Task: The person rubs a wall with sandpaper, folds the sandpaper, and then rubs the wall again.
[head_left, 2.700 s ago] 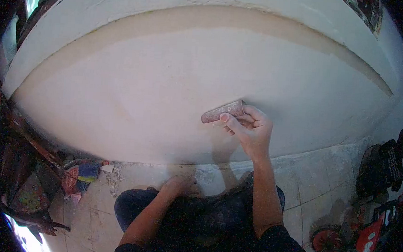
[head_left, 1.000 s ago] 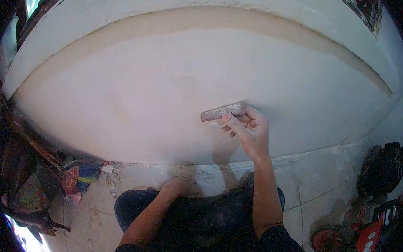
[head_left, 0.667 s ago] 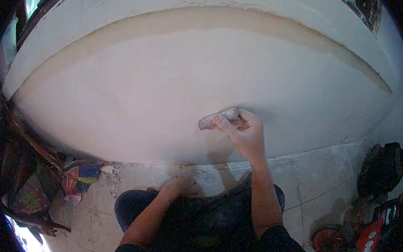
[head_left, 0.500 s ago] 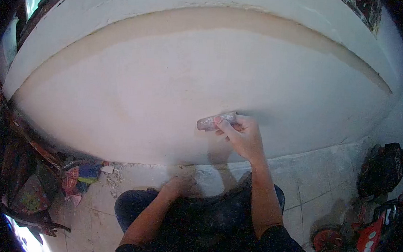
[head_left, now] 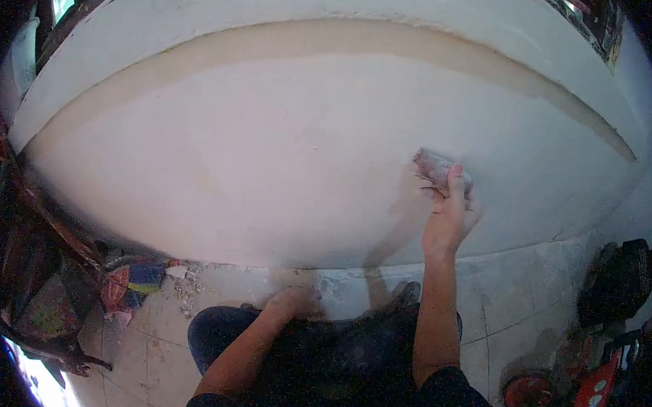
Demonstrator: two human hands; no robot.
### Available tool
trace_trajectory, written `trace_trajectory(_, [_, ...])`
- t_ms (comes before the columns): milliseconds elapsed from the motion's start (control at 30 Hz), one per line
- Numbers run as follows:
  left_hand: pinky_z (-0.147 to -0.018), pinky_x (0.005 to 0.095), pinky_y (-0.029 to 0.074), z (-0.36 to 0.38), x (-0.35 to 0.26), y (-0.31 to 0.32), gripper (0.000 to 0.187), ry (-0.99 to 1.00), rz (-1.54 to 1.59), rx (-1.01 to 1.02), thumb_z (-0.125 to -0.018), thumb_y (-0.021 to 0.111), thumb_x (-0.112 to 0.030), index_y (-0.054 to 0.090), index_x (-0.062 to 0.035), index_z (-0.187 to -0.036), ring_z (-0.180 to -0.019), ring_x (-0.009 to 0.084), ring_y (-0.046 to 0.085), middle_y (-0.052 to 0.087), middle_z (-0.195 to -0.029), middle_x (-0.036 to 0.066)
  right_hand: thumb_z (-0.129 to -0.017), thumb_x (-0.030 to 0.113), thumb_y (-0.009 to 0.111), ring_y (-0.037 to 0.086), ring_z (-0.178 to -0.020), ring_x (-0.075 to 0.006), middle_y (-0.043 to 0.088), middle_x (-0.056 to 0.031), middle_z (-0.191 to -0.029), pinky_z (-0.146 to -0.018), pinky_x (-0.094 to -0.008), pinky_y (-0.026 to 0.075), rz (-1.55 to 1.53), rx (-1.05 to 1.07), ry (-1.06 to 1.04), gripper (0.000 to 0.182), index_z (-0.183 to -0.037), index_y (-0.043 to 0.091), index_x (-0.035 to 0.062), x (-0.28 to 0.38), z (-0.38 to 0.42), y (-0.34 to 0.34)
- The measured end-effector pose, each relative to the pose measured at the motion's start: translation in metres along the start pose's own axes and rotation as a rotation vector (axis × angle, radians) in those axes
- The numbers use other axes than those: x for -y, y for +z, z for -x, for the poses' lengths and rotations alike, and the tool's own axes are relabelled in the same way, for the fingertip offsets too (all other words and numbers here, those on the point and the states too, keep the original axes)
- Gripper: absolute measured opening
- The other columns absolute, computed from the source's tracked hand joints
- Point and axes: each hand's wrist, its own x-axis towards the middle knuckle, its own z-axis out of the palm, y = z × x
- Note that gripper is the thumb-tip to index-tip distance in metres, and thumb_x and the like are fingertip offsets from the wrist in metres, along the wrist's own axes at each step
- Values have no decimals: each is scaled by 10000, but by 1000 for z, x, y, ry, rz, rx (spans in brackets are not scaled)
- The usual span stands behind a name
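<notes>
My right hand [head_left: 449, 211] is closed on a folded piece of sandpaper [head_left: 434, 167], brownish and coated with white dust. The thumb lies on its near face, and the paper is against or very close to the pale, smooth wall [head_left: 270, 148]; exact contact cannot be made out. Low in the middle, my left hand [head_left: 295, 302] rests by my dark-clothed leg [head_left: 217, 331], in dim light. Its fingers are too blurred to read.
A ledge [head_left: 308, 5] runs along the wall's top. Colourful rags [head_left: 131, 285] and debris lie on the tiled floor [head_left: 161, 343] at left. On the right are a black bag-like object [head_left: 616, 285], a red round item [head_left: 529, 395] and a red case [head_left: 596, 388].
My right hand has moved right and upward along the wall with the sandpaper, which is now tilted the other way. My left hand has stayed in place.
</notes>
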Motion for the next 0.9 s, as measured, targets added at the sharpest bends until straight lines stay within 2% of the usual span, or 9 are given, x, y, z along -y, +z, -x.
trace_trajectory(100, [-1089,548,416,-15,14,24,638,102,44,-187,-874,620,-552,652,-67,-1289,-1281,405,554,589,-1373,228,-989,304,668,693,-658,-146,743,-94,-825,-586,-286,549,-78,-62,39,321,-934,740,-4,-15,17,10])
trace_trajectory(167, [-1089,533,420,-40,24,38,653,147,-124,-249,-864,626,-560,654,-63,-1286,-1272,411,557,587,-1376,230,-982,291,682,690,-654,-132,746,-89,-810,-585,-275,538,353,372,-26,304,-903,744,3,-29,35,13])
trace_trajectory(233, [-1090,519,425,-34,22,33,668,191,-294,-312,-855,631,-568,655,-58,-1284,-1263,417,560,584,-1379,232,-978,258,690,676,-688,-109,731,-66,-806,-609,-256,528,360,444,-18,256,-939,745,11,-40,38,14])
trace_trajectory(300, [-1097,502,417,-9,12,23,703,74,-3,-300,-826,648,-608,662,-74,-1283,-1279,411,546,585,-1386,216,-974,226,698,662,-722,-85,717,-44,-802,-633,-237,517,362,525,-15,212,-975,746,19,-34,33,15])
trace_trajectory(433, [-1083,509,424,-20,12,25,703,32,86,-120,-820,649,-622,666,-91,-1280,-1270,402,555,601,-1373,196,-977,217,694,667,-746,-89,716,-44,-866,-639,-241,524,90,-60,-4,204,-992,744,20,-2,8,-3])
trace_trajectory(567, [-1058,524,439,-50,28,42,692,47,81,-72,-815,653,-630,670,-115,-1277,-1251,391,575,621,-1357,164,-978,208,690,658,-759,-76,716,-45,-902,-639,-232,515,8,-71,-65,197,-983,740,17,-2,4,-6])
trace_trajectory(700, [-1007,535,478,-47,32,49,678,56,-16,-335,-815,654,-632,673,-133,-1274,-1182,385,623,649,-1324,140,-961,213,714,619,-665,-58,700,-14,-782,-581,-224,489,362,433,-53,205,-903,735,17,-24,32,13])
trace_trajectory(800, [-1014,525,473,-8,5,-7,698,87,-205,-169,-802,673,-637,664,-136,-1289,-1197,376,612,639,-1339,142,-963,217,712,624,-621,-71,689,-7,-731,-555,-232,491,339,330,-62,211,-878,734,25,-20,32,15])
trace_trajectory(900, [-1031,502,466,-25,8,23,734,24,-225,-344,-792,699,-629,646,-111,-1310,-1224,366,595,619,-1361,156,-966,227,708,656,-677,-91,696,-23,-787,-590,-236,511,256,-44,-54,211,-891,724,31,-12,7,-4])
